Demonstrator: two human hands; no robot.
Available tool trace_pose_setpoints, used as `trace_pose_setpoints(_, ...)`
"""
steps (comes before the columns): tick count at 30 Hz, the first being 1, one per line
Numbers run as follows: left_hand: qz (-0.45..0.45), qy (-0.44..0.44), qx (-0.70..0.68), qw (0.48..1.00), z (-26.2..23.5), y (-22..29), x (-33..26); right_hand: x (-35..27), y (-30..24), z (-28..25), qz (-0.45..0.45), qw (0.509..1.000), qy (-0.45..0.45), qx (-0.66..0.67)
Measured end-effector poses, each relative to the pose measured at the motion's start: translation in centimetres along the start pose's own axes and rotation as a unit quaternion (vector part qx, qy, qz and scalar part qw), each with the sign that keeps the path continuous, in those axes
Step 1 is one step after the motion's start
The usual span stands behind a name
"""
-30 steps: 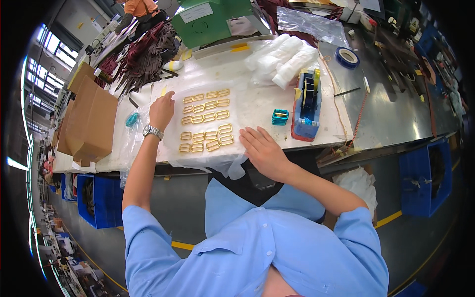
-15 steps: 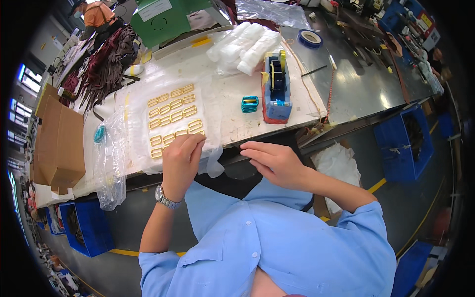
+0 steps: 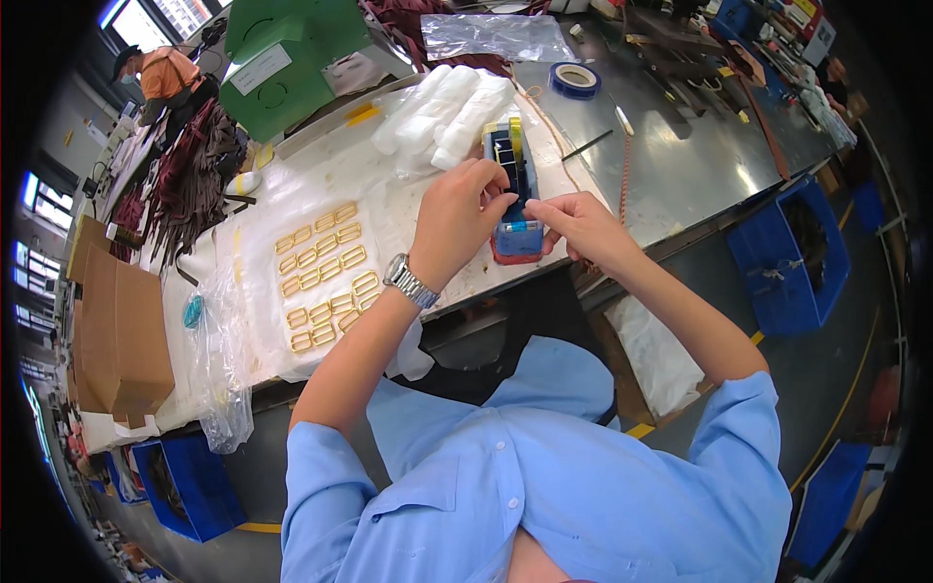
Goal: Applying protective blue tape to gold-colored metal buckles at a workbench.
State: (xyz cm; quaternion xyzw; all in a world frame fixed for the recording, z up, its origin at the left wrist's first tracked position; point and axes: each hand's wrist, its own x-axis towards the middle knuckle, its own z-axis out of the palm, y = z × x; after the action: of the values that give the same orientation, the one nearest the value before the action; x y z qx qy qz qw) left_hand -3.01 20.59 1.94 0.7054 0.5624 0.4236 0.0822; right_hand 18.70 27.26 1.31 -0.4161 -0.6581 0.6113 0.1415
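Both my hands are at a blue tape dispenser (image 3: 519, 240) with a red base, near the front edge of the table. My left hand (image 3: 461, 216) is over its left side, thumb and fingers bent together in a pinch. From the right, my right hand (image 3: 585, 225) reaches its front end, thumb and forefinger closed together. Whatever either hand pinches is too small or hidden to make out. A yellow tape roll (image 3: 516, 139) shows at the dispenser's far end. To the left, gold-coloured metal buckles (image 3: 324, 255) lie in rows on white sheeting (image 3: 267, 282).
White plastic rolls (image 3: 455, 112) lie beyond the dispenser. A blue tape roll (image 3: 575, 80) rests on the metal surface at the right. At the left stand a cardboard box (image 3: 126, 335) and clear plastic film (image 3: 222, 389). A green machine (image 3: 282, 63) is at the back.
My left hand has left the buckles and moved right and away from me to the dispenser. My right hand has moved farther out to the dispenser's front end. The teal bundle beside it is now out of sight.
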Motion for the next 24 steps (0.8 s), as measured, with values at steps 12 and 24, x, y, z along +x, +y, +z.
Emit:
trace_pose_setpoints(12,-0.029,-0.04,0.046,0.998,0.6,-0.2,2.1,0.7,-2.0,0.8,0.082,0.98,0.032,0.179)
trace_pose_setpoints(24,-0.051,-0.026,-0.019,0.998,0.2,-3.0,5.2,-11.0,3.8,10.1,-0.019,0.94,-0.014,0.341)
